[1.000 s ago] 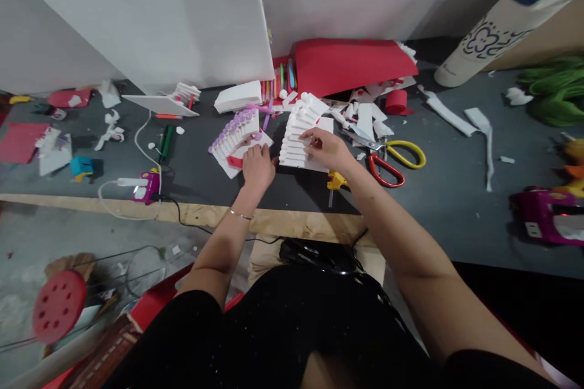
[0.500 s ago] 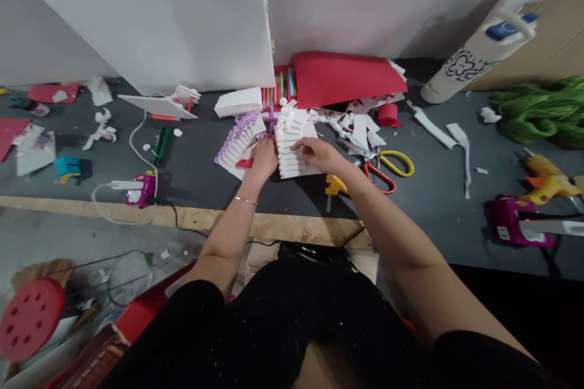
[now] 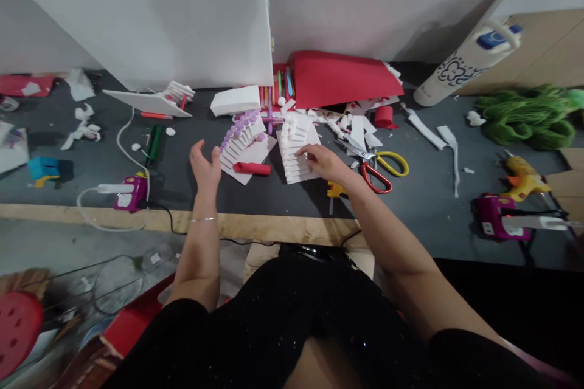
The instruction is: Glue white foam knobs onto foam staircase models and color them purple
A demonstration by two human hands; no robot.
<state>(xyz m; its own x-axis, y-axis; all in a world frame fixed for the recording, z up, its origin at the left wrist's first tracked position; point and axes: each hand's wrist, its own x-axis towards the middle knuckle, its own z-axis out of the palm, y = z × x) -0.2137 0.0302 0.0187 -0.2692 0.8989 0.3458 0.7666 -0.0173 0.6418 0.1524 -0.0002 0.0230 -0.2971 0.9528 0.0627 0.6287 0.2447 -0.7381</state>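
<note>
My left hand (image 3: 206, 169) is held over the table, fingers apart with nothing in them. It is just left of a white card with a fan of white sticks and purple round tips (image 3: 239, 140). A red rolled piece (image 3: 258, 169) lies across that card's lower part. To the right is a second white card with a column of white sticks and white round tips (image 3: 292, 152). My right hand (image 3: 323, 163) rests at this card's right side, index finger stretched over the sticks and the other fingers bent. Its fingertips are partly hidden.
Scissors (image 3: 375, 167) with red and yellow handles and a yellow glue gun (image 3: 336, 189) lie near my right forearm. Behind are white paper scraps (image 3: 360, 127), a red sheet (image 3: 347, 82) and a white block (image 3: 236, 101). A tall bottle (image 3: 449, 76) and green yarn (image 3: 524, 115) stand right.
My left hand has moved left from between the two cards and its fingers have spread. The red rolled piece is now in full view. My right hand stays at the white-tipped card.
</note>
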